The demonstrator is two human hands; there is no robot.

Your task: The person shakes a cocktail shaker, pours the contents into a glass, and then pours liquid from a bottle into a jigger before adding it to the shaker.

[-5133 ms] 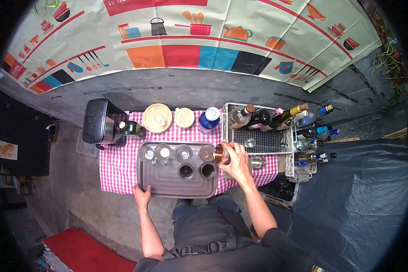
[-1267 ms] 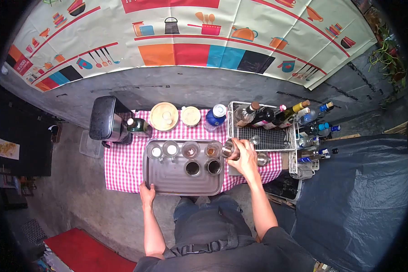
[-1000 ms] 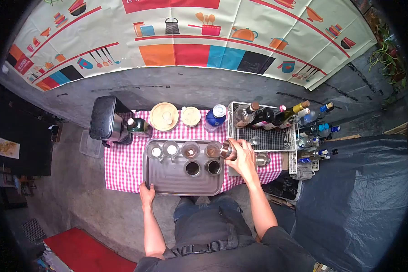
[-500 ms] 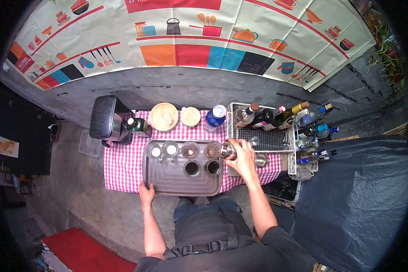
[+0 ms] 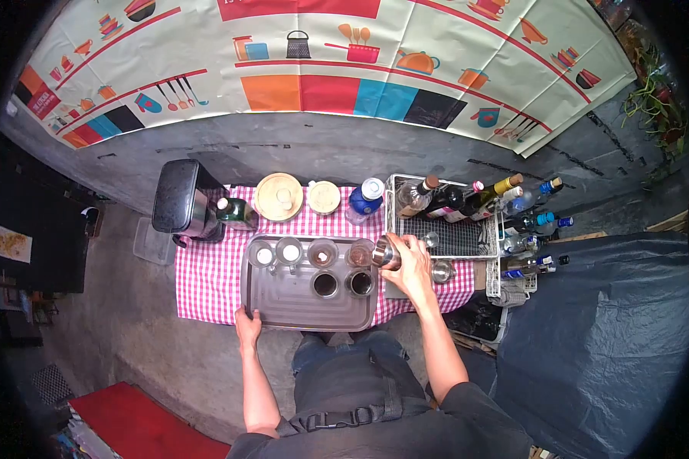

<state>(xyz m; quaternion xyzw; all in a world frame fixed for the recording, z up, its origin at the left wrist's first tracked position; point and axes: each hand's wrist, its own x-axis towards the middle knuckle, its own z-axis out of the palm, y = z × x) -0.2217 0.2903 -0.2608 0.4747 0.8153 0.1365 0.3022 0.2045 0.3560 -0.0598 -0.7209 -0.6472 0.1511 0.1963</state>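
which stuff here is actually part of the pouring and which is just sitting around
In use:
right hand tilting metal cup over a glass
left hand on grey tray
other glasses on the tray

Lying about:
bottles in wire rack
blue bottle
two lidded jars
black machine

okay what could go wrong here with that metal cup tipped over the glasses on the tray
1. The right hand tilts the metal cup toward the small glass at the tray's far right; its mouth is narrow, so liquid could spill onto the tray.
2. The glasses stand crowded; the cup could knock a neighbour.
3. The tray's near edge seems to overhang the checked cloth, and only the left hand steadies it.
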